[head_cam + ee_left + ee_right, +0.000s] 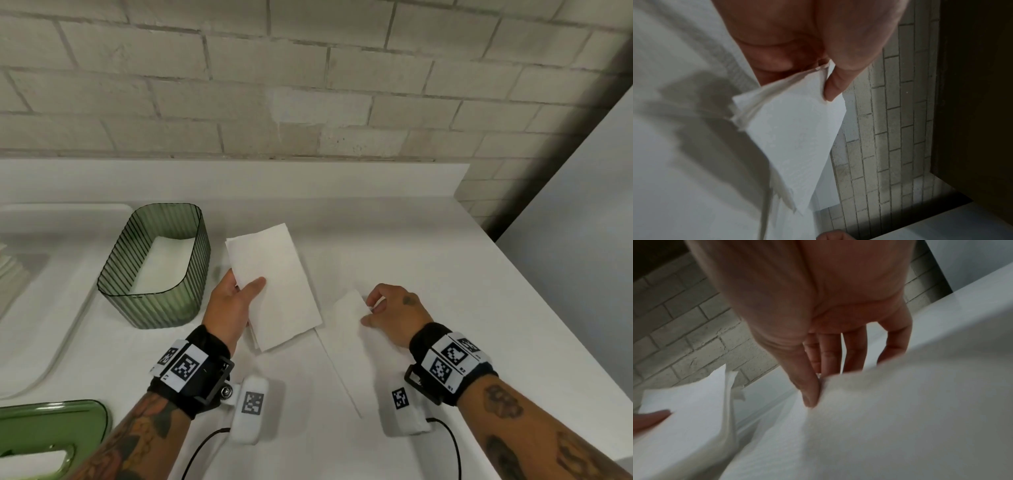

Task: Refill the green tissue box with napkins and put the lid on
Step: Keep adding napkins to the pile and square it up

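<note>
A ribbed green tissue box (156,270) stands open on the white counter, left of my hands, with white showing at its bottom. Its green lid (51,428) lies at the front left corner. My left hand (236,294) grips a folded stack of white napkins (277,284), thumb on top, just right of the box; the left wrist view shows the thumb pinching the napkin stack (793,134). My right hand (387,308) pinches the far edge of a second white napkin (349,339) and lifts it off the counter; the right wrist view shows the second napkin (869,418) under my thumb.
A white sink basin (41,274) lies left of the box. A pale brick wall (308,85) rises behind the counter. The counter (445,274) ends at a slanted right edge, with a grey floor beyond.
</note>
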